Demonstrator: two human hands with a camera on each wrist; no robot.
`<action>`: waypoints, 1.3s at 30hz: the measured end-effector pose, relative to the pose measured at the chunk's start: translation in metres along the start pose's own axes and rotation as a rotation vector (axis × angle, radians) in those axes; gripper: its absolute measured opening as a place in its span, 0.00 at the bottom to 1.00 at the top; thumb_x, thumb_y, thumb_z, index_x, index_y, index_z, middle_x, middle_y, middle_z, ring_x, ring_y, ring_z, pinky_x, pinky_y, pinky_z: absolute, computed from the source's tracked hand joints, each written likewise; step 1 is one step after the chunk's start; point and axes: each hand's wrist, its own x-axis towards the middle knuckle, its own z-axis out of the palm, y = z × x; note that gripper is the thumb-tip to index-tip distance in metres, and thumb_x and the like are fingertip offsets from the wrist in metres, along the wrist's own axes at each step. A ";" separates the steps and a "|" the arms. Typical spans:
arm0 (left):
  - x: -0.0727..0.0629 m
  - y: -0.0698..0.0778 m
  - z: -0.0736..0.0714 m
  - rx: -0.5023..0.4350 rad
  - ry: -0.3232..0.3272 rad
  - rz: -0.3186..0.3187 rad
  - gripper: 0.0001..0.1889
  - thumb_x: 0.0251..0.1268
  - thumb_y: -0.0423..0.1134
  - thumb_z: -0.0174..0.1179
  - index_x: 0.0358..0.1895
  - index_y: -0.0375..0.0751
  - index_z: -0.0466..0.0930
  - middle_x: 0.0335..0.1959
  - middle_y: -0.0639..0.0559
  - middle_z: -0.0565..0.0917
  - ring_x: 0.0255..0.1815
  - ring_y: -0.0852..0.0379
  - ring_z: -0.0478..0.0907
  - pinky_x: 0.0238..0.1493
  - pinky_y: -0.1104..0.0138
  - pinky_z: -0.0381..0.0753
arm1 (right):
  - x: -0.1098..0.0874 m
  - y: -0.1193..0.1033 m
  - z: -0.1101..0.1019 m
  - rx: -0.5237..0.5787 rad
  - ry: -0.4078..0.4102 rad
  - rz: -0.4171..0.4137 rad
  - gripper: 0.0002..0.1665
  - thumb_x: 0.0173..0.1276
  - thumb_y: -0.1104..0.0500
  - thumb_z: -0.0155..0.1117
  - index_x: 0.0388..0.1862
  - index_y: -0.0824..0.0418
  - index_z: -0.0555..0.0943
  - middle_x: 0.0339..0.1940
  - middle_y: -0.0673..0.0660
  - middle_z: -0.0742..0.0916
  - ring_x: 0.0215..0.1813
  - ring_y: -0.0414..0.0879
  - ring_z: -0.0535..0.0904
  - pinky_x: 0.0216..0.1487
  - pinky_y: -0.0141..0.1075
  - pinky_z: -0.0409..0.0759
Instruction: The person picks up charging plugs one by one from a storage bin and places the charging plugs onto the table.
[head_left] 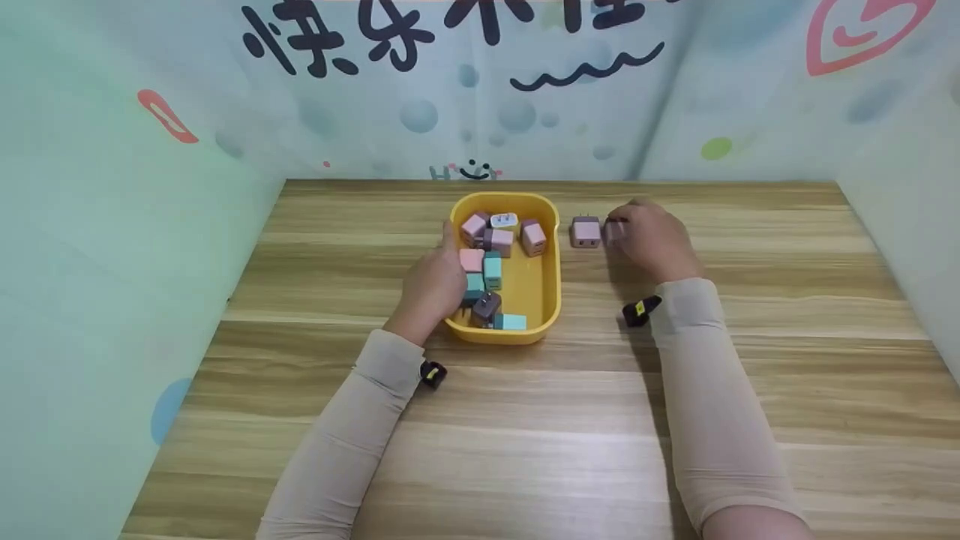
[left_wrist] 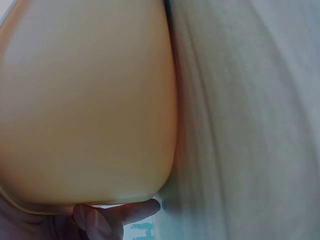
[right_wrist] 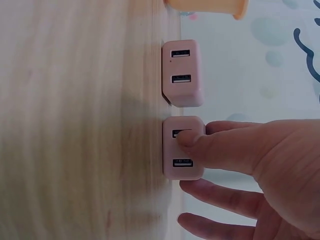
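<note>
A yellow plastic basket [head_left: 556, 292] stands on the table with several plug-in USB chargers inside, among them a pink charger [head_left: 471, 260], a teal charger [head_left: 492, 270] and a dark charger [head_left: 486, 307]. My left hand [head_left: 435, 285] grips the basket's left side; its fingers [left_wrist: 102, 222] show along the outer wall in the left wrist view. To the right of the basket stands a pink charger [head_left: 586, 231], its two USB ports facing me. Beside it, my right hand [head_left: 656, 238] pinches another pink charger [right_wrist: 183, 148], thumb over a port, low at the table.
The wooden table [head_left: 525, 450] runs back to a printed curtain [head_left: 360, 120] close behind the basket. Side curtains [head_left: 82, 262] border it left and right. A small black wrist device [head_left: 640, 310] sits at the right cuff, another wrist device [head_left: 433, 373] at the left.
</note>
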 end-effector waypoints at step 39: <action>0.000 0.000 0.000 0.010 0.017 0.014 0.38 0.87 0.35 0.46 0.89 0.45 0.36 0.30 0.44 0.76 0.31 0.48 0.79 0.37 0.64 0.80 | -0.015 -0.044 -0.051 0.040 0.001 -0.041 0.28 0.66 0.70 0.72 0.67 0.66 0.83 0.63 0.66 0.82 0.58 0.65 0.81 0.59 0.60 0.80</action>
